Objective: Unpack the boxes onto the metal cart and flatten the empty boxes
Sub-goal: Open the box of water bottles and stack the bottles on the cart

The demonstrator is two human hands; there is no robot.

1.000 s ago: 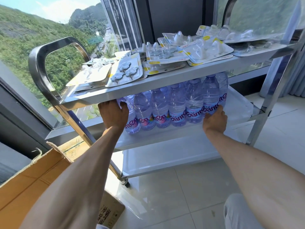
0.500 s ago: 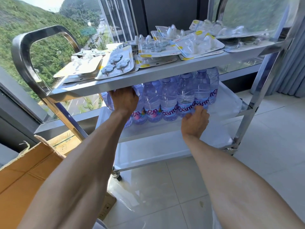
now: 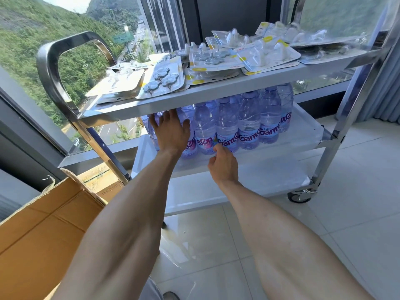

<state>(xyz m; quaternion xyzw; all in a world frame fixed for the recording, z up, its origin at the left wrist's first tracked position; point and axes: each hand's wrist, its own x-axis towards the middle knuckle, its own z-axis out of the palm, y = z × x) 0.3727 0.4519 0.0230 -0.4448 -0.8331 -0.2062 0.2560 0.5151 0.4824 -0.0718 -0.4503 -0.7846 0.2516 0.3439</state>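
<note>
Two bare hands reached under the top shelf of the metal cart (image 3: 216,92), toward the pack of water bottles (image 3: 238,124) that stood on the middle shelf. The left hand (image 3: 171,132) lay flat against the left end of the pack, its fingers straight and spread, pressing on the plastic without curling round it. The right hand (image 3: 223,163) hung just in front of the pack's lower edge, fingers loosely curled; whether its fingertips touched the wrap could not be told, and it gripped nothing plainly. Blister packs of hooks (image 3: 162,80) covered the top shelf, many overlapping. An open cardboard box (image 3: 49,224) stood on the floor at the lower left, beside the cart's handle end, its flaps raised. Behind the cart ran a window (image 3: 43,29) over green hills.
</note>
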